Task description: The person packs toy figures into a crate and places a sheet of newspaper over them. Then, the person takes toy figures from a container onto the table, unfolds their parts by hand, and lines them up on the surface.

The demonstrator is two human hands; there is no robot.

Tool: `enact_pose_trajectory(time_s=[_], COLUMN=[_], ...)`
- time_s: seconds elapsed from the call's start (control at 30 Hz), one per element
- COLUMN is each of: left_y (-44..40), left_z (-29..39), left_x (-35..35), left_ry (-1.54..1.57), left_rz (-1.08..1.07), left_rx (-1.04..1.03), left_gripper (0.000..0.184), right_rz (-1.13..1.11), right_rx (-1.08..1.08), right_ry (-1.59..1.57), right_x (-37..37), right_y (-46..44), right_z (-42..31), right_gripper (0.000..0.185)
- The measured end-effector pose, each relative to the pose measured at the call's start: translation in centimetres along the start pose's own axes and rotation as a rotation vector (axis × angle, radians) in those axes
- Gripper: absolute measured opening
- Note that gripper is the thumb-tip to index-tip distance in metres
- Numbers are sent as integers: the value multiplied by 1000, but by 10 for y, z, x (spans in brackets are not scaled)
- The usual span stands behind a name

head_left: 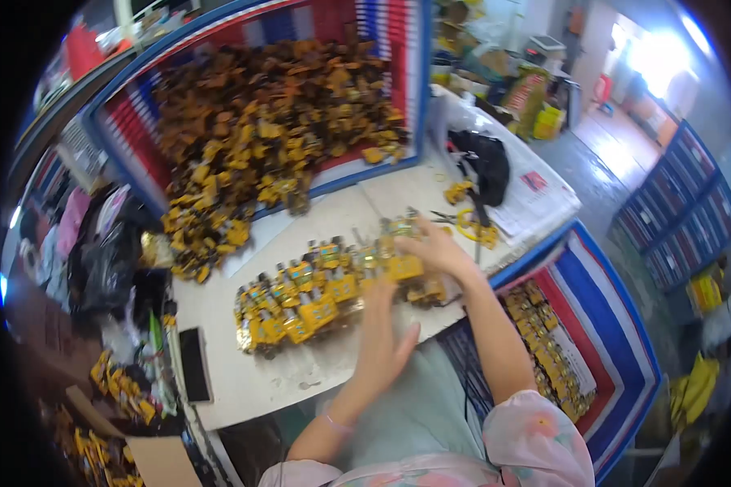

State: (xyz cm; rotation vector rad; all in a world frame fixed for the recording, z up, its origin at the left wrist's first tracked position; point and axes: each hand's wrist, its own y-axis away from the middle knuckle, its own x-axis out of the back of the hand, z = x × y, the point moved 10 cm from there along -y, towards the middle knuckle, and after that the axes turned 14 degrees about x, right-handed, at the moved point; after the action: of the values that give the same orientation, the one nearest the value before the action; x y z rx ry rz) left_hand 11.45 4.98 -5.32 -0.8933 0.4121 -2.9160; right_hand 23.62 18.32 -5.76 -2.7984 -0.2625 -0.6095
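Rows of small yellow-labelled metal pieces stand packed together across the white table. Blurred slightly, my left hand reaches the near side of the rows with its fingers stretched out and its thumb apart. Its fingertips touch or nearly touch the pieces. At the right end of the rows, my right hand has its fingers bent round several pieces from above. The exact kind of these pieces is too small to make out.
Behind the rows, a blue-edged striped bin lies tipped, spilling a heap of yellow pieces. Yellow-handled scissors and a black bag are at right. A phone lies left. Another striped bin holds more pieces.
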Motion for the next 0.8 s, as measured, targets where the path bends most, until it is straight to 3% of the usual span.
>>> enact_pose_trajectory(time_s=[0.07,0.13,0.2,0.3,0.33,0.4,0.5,0.6,0.73,0.8], left_y=[-15,-22,-22,-16,-15,-8,2,27,47,46], left_z=[-12,-14,-4,-12,-10,4,38,74,103,89], left_x=[-33,-51,-45,-53,-53,-51,-67,-98,-125,-129], left_ry=[-145,-130,-37,434,379,373,329,44,-19,1], left_rz=[-7,-18,7,10,39,110,13,-220,-399,-438], left_rx=[83,22,51,89,113,149,20,-231,-485,-412], left_gripper=[83,82,81,79,78,77,78,79,71,64], right_rz=[-45,-39,-8,62,117,116,88,175,358,706], right_rx=[85,189,360,361,360,260,264,231,-116,-257], right_ry=[-43,-6,11,-153,-161,-206,-410,-793,-1237,-1249], right_x=[-7,-7,-7,-10,-10,-4,32,86,160,201], right_y=[-4,0,7,27,33,41,58,95,173,241], right_z=[12,-7,-25,-39,-39,-35,-35,-15,83,154], right_gripper=[57,58,68,71,73,78,75,70,52,49])
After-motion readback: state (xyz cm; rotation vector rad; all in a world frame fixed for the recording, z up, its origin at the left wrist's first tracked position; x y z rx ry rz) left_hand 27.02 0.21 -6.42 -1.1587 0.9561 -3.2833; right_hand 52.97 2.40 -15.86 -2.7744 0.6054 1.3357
